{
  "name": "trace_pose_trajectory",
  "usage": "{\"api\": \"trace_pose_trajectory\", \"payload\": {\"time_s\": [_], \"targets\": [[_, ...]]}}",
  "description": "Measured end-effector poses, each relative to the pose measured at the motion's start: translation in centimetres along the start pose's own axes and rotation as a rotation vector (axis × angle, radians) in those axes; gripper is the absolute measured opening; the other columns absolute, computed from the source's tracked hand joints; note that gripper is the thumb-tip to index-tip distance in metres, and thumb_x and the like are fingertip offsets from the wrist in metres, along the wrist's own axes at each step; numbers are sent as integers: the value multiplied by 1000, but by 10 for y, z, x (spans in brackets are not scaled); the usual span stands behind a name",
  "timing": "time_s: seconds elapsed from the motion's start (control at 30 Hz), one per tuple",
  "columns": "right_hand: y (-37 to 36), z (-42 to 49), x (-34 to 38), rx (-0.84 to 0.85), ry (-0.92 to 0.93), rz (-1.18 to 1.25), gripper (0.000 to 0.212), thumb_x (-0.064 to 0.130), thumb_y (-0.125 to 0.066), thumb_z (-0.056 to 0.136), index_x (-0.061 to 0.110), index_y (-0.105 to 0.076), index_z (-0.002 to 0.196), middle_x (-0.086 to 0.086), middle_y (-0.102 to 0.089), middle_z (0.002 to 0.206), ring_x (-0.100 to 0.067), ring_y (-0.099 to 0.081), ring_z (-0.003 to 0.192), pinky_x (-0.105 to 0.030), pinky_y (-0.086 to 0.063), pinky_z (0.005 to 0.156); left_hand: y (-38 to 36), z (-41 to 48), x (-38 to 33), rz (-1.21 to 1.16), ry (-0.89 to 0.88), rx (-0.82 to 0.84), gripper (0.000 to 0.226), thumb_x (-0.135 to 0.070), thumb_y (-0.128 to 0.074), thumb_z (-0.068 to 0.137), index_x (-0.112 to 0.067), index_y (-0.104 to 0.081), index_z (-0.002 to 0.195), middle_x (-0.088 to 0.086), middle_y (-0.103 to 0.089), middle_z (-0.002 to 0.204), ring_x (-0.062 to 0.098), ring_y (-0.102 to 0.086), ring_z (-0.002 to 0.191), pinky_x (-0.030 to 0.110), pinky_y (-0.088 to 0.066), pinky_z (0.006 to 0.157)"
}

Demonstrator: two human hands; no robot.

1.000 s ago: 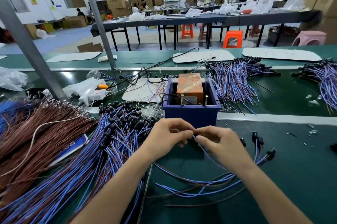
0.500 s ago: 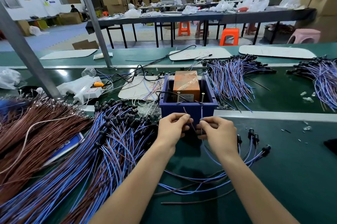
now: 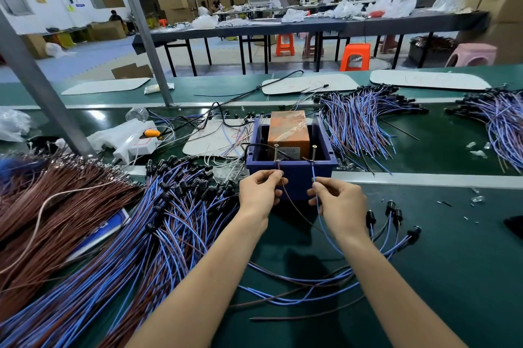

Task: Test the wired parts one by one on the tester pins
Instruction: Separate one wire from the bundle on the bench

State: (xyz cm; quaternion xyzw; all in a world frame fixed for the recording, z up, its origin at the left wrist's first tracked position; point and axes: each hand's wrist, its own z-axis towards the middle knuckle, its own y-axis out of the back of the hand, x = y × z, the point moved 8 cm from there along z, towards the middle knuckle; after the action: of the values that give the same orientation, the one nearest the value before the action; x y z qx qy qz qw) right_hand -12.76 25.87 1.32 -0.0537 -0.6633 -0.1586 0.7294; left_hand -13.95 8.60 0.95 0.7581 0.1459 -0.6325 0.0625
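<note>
Left hand (image 3: 259, 192): pinches brown wire (image 3: 293, 205), tip up at left pin (image 3: 276, 153); contact not clear.
Right hand (image 3: 338, 200): pinches blue wire (image 3: 313, 173), tip near right pin (image 3: 314, 153).
Tester box (image 3: 291, 178): 12 o'clock of the hands, on bench (image 3: 452, 262).
Wire pile (image 3: 169, 220): 9 o'clock.
Risk: a tip slips off its pin, false fail; likely cause is thin springy wire.
Risk 2: loose wires (image 3: 297, 291) at 6 o'clock snag and drag the part.
</note>
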Motion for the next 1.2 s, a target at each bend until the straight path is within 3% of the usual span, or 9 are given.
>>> {"api": "trace_pose_trajectory", "payload": {"time_s": [0.37,0.6,0.8,1.0,1.2], "targets": [[-3,8,-3,-15,0,-18,14,8,-61,91,18,-70,90,2,-70,70,-1,-60,47,-9,-42,48,2,1,0,21,3,2,8,-17,-63,91,-16,-68,84,-7,-69,68,0,-47,44,13,-40,46],[4,10,-12,-69,-20,25,14,5,-59,92,14,-70,93,1,-68,68,-1,-58,45,-19,-43,55,2,1,-1,26,6,6,10,-17,-62,91,-18,-67,82,-8,-68,68,1,-46,47,14,-40,49],[4,12,-11,-49,-12,1,14,7,-61,91,17,-69,90,1,-70,68,-2,-60,46,-12,-42,49,2,1,-1,29,4,4,10,-17,-62,91,-19,-67,82,-7,-69,69,3,-47,49,14,-40,48],[0,15,-10,-14,-15,-2,14,7,-61,90,16,-71,91,0,-70,68,-12,-64,54,-21,-43,56,3,1,-3,36,-10,-4,14,-16,-63,90,-20,-67,77,-7,-68,68,4,-46,49,16,-40,49],[0,16,-5,0,3,-38,14,7,-61,90,17,-72,90,2,-70,66,-5,-61,49,-18,-44,57,5,0,-3,36,-22,-1,13,-15,-63,90,-17,-68,78,-5,-68,69,5,-45,49,14,-38,47]]}}
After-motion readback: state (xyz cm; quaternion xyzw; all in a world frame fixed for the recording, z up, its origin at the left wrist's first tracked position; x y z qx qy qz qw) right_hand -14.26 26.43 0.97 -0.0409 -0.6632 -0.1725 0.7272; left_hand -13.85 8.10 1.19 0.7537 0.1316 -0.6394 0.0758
